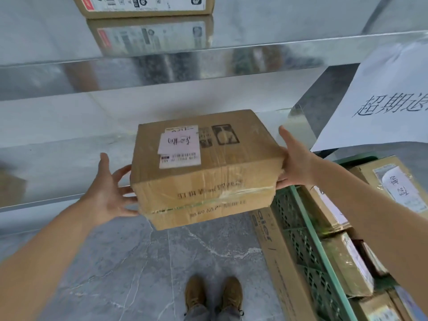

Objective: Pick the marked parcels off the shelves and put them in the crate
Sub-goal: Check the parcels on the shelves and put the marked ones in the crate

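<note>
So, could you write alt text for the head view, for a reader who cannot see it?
The left hand and right hand carry a taped cardboard parcel with a handwritten label between them, before metal shelves. A green crate holding more parcels stands at the right.

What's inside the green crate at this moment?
The green crate holds several brown cardboard parcels packed side by side; one carries a white handwritten label. Its floor and anything beneath them are covered.

The light is soft and even with no hard shadows, the shiny silver metal shelf [278,31] mirrors the brown cardboard box [143,5] standing on it, straight edges bend toward the corners, and small print looks blurry.
</note>
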Motion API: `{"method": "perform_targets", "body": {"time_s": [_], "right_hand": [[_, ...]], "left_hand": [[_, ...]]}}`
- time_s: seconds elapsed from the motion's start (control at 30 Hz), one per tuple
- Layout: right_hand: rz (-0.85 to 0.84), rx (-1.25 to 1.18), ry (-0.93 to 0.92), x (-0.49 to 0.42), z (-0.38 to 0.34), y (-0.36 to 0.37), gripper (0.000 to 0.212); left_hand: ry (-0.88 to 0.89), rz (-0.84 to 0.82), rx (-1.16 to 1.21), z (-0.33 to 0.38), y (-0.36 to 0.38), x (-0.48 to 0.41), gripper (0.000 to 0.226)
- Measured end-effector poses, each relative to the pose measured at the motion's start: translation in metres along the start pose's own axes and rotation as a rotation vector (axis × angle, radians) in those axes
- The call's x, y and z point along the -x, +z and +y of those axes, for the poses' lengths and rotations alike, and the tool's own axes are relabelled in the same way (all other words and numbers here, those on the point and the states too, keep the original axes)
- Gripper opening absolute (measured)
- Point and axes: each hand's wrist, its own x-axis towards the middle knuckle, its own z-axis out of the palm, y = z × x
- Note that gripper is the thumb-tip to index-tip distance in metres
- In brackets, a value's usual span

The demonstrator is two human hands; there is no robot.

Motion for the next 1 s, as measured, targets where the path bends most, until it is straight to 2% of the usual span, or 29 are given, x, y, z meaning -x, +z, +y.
{"method": "perform_targets", "body": {"time_s": [0.07, 0.17, 0.33, 0.57, 0.87, 1.0], "right_hand": [[0.011, 0.04, 0.046, -0.002, -0.002, 0.004, 0.087], [0.043, 0.108, 0.059, -0.007, -0.001, 0.013, 0.082], [0.032, 0.144, -0.027, -0.015, 0.015, 0.015, 0.074], [0.049, 0.174, -0.229, -0.024, 0.027, 0.014, 0.074], [0.073, 0.127, -0.233, -0.023, 0.043, 0.02, 0.082], [0.134, 0.096, -0.236, 0.017, 0.069, 0.028, 0.072]], "left_hand": [[-0.052, -0.025, -0.039, 0.005, 0.007, 0.002, 0.078], [-0.069, -0.051, -0.064, 0.01, 0.017, 0.005, 0.067], [-0.091, -0.051, -0.061, 0.012, 0.014, 0.005, 0.071], [0.003, 0.021, 0.065, 0.01, 0.015, 0.002, 0.056], [0.088, 0.026, 0.111, -0.012, 0.018, -0.001, 0.038], [0.12, 0.004, 0.066, -0.027, 0.01, 0.021, 0.04]]}}
